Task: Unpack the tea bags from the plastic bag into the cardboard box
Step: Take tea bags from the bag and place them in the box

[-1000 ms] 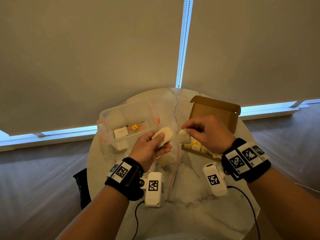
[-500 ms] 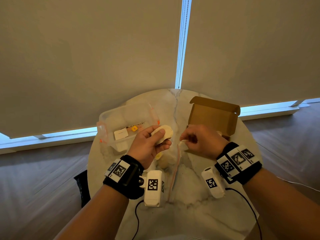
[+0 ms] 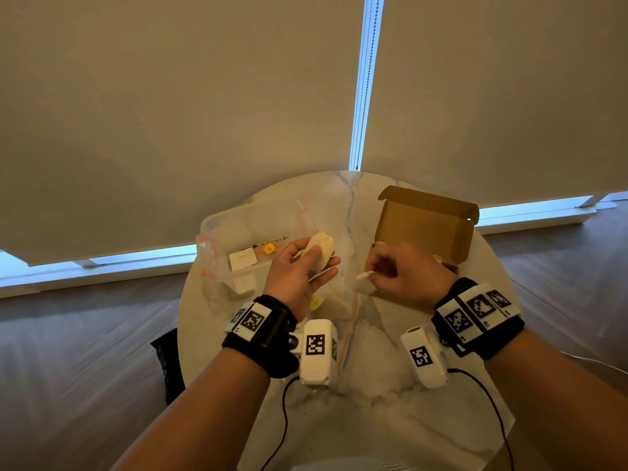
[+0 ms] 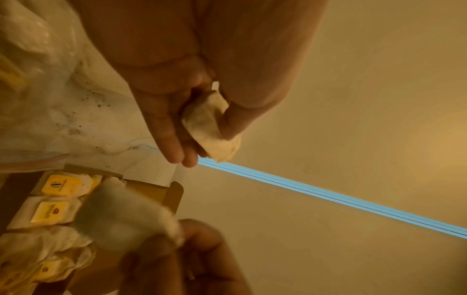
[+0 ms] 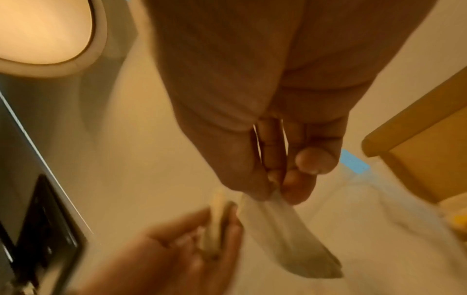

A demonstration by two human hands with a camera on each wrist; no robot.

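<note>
Both hands hold tea bags, left hand point(image 3: 299, 273) gripping one point(image 3: 319, 251), right hand point(image 3: 404, 277) pinching another point(image 3: 365, 276); best lowered flat into the cardboard box point(image 3: 424, 226) at far right.

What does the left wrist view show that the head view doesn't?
Only the left wrist view: the inside of the cardboard box, with yellow-labelled tea bags already lying in it.

Only the head view: the whole round table, the clear container on its left side, the box lid standing open, and the plastic bag lying between the wrists.

Both: the left hand gripping a tea bag, and the right hand pinching another one near the box.
</note>
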